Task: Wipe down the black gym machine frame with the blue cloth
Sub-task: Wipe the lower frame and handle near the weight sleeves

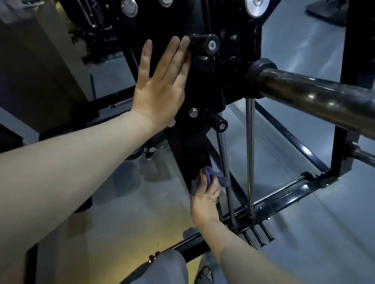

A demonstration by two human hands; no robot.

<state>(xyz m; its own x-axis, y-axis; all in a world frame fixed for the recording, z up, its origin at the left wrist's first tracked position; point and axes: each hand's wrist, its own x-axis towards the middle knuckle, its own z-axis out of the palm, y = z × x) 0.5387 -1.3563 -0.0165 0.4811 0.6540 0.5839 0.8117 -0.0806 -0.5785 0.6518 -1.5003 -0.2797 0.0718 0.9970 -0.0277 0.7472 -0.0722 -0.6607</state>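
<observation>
Frame (202, 78), black, upright at centre. Left hand (161, 85) lies flat on its left face, fingers straight, slightly spread, tips touching a black knob (205, 44). Right hand (206, 198), lower and nearer, well apart from the left, grips the bunched blue cloth (220, 177) against the frame's lower post.

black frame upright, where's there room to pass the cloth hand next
Open floor left of the upright and right of the chrome rods. Tight between the rods, beside the blue cloth, and around the pegs near the left hand.
</observation>
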